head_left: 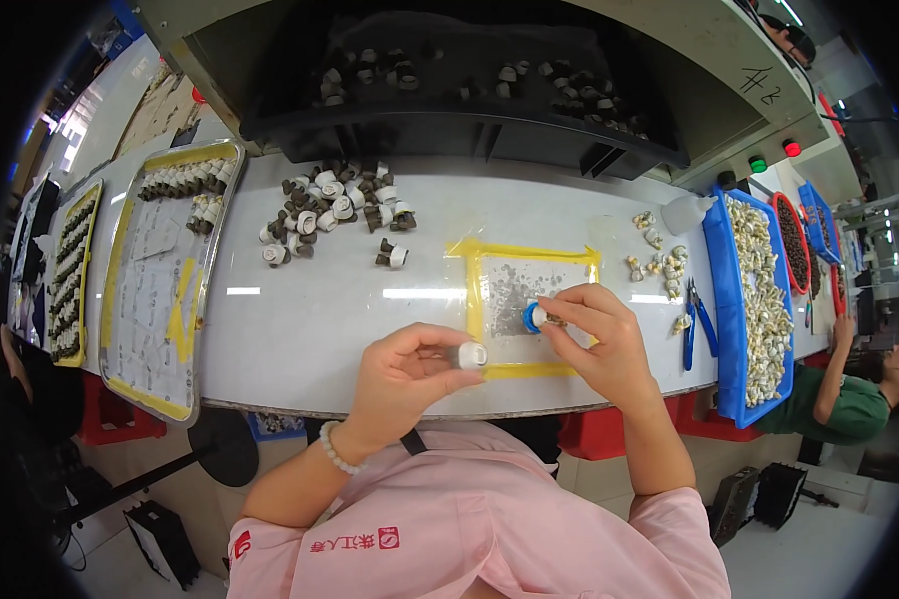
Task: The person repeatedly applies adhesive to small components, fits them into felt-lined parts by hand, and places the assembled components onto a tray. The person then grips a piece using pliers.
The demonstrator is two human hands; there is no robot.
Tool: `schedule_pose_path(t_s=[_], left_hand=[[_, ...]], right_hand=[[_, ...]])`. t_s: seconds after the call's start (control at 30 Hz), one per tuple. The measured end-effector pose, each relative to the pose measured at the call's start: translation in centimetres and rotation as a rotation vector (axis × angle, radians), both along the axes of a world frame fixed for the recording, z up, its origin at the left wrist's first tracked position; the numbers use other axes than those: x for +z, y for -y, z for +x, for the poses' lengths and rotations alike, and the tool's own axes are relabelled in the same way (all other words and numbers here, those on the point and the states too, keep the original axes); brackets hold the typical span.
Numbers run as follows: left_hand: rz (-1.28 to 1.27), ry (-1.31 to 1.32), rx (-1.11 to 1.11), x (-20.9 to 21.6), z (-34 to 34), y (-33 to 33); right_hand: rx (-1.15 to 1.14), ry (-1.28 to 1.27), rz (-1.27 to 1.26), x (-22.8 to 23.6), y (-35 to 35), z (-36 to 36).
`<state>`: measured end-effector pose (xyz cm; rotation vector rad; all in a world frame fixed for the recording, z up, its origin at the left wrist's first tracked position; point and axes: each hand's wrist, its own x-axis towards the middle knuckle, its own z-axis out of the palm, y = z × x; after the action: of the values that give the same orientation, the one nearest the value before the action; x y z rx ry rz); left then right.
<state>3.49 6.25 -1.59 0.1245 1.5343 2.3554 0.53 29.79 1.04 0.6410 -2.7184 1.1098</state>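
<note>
Between the thumb and fingers of my left hand (407, 371) is a small white round-ended part (472, 355); its rear is blurred and partly hidden by the fingers. My right hand (606, 337) pinches a small white part with a blue ring (532, 317) and a metallic-looking end, above a yellow-taped rectangle (474, 299) with grey smudges on the table. The two held parts are apart. Beyond my left hand lies a loose pile of white-and-dark parts (330, 205), with one such part (392, 256) nearer the taped rectangle.
At left stands a yellow-edged metal tray (156, 389) with rows of parts. Right of my hands are blue-handled pliers (699, 324), loose pale pieces (672, 265), a white bottle (685, 213) and a blue bin (739, 401) of pieces. A black tray (390, 140) spans the back. A person in green (849, 404) sits at far right.
</note>
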Motion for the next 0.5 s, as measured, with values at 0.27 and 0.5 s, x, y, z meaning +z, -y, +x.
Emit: schedule_pose_path(t_s=[0.27,0.5], left_hand=[[0.026,-0.167,0.041,-1.7,1.1,-0.7],[-0.219,-0.402,0.077,-2.5,1.5,-0.4]], right_hand=[[0.171,0.271,-0.403,1.9,2.3,1.7],[0.209,0.288,-0.375,1.0,3.0,2.0]])
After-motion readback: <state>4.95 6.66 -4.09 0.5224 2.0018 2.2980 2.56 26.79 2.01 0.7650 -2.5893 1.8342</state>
